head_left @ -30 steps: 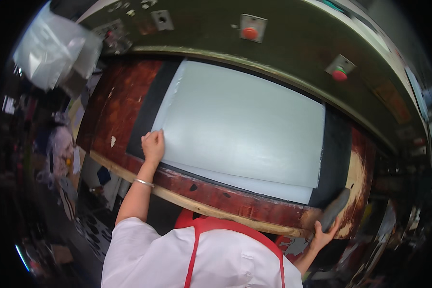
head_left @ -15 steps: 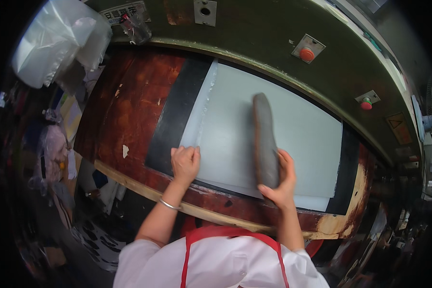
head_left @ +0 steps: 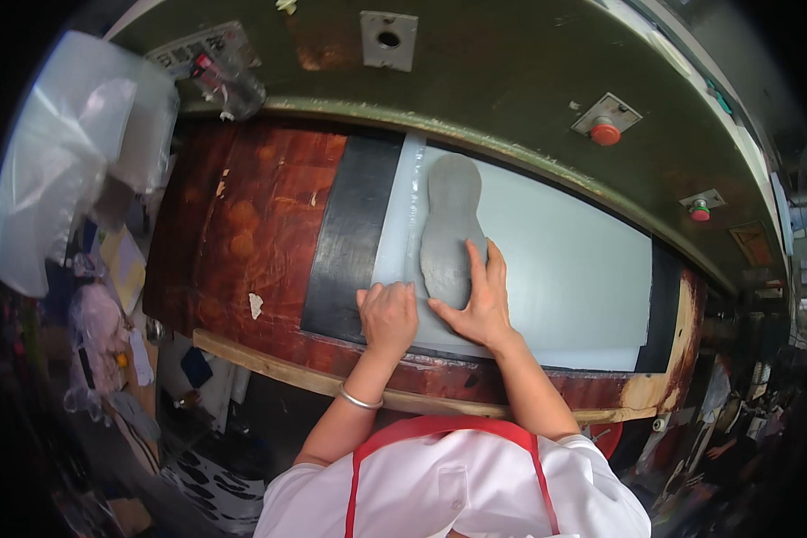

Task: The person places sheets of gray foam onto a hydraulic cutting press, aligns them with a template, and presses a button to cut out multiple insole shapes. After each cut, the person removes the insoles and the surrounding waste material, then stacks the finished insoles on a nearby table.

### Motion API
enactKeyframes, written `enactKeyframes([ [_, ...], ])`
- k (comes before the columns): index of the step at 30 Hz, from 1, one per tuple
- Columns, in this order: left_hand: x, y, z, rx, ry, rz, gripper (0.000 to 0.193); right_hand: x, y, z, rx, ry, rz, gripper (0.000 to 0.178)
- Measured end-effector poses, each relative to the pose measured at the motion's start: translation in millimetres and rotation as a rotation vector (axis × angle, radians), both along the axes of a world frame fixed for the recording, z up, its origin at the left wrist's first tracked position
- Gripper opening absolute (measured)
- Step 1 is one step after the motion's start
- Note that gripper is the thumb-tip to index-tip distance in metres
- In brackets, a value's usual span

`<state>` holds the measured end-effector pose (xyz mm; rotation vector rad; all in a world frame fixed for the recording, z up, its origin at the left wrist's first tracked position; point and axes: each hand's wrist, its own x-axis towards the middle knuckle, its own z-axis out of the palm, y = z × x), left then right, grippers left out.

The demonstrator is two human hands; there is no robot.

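A grey shoe-sole-shaped piece (head_left: 453, 211) lies lengthwise on the left part of a pale translucent sheet (head_left: 556, 260), toe end pointing away from me. My right hand (head_left: 480, 300) grips its near end, thumb on the left side and fingers along the right. Just left of it, my left hand (head_left: 390, 316) is curled closed over the sheet's near left edge. What its fingers hold, if anything, is hidden. Under the sheet lies a black board (head_left: 354, 233), showing at both sides.
A green machine beam (head_left: 493, 67) with red push buttons (head_left: 604, 132) spans the far side. The reddish-brown worktop (head_left: 233, 224) has a wooden front edge (head_left: 260, 363). Clear plastic bags (head_left: 85, 134) hang at the far left, and a clear bottle (head_left: 233, 85) is fixed on the beam.
My right hand has moved the grey sole-shaped piece leftward and laid it flat; it was tilted on edge before. My left hand stays closed at the sheet's left edge. The view has shifted slightly.
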<state>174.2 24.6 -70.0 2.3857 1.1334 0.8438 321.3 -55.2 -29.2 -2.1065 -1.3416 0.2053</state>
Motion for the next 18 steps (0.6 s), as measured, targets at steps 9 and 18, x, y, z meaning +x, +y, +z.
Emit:
enactKeyframes([
  [9,55,53,23,-0.021,0.129,-0.042,0.025,218,-49,34,0.360,0.062,-0.622,0.022],
  [18,111,81,18,-0.015,0.102,-0.052,0.020,327,-40,78,0.640,-0.168,-0.830,0.023],
])
